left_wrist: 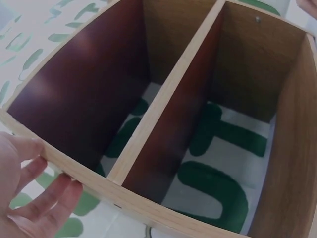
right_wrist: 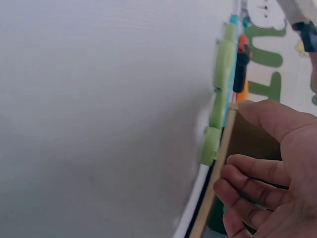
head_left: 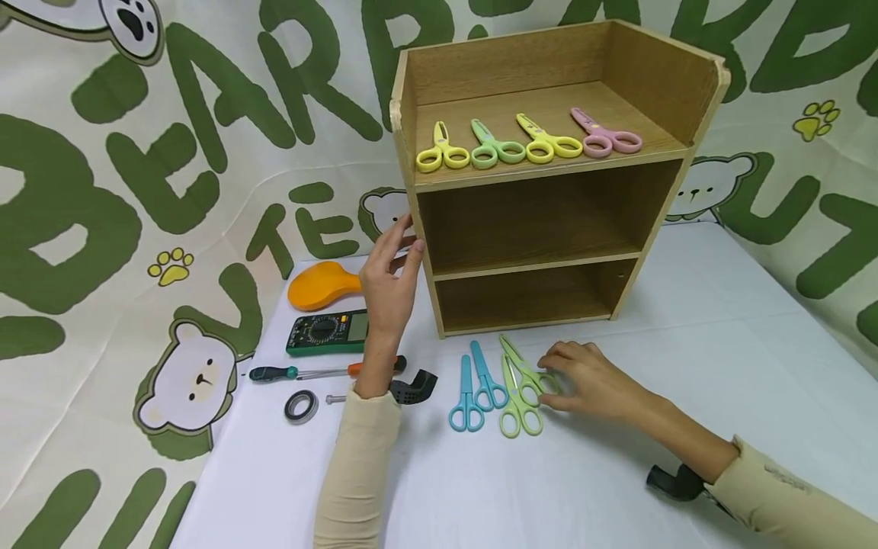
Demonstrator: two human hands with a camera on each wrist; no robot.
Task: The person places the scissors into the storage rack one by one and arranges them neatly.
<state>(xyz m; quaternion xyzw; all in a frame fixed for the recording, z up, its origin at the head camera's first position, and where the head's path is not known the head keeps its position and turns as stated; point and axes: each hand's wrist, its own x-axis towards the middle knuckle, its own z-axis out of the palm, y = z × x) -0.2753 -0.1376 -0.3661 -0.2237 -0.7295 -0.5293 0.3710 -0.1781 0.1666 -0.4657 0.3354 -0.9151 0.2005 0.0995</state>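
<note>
Just left of the right hand [head_left: 590, 381], the closer hand, fingers loosely curved and holding nothing, lie the nearest green scissors [head_left: 526, 369], handles toward the fingertips, long axis slanting away leftward; left hand [head_left: 389, 286], fingers relaxed, touching the wooden shelf [head_left: 542, 217].

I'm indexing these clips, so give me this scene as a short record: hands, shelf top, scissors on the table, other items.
Left hand: touches the left side of the wooden shelf unit
Right hand: at the handles of the light-green scissors; contact unclear
Shelf top: two yellow scissors, one mint pair, one pink pair
Table scissors: two blue scissors, two light-green
Other items: multimeter, orange paddle-shaped item, screwdriver
</note>
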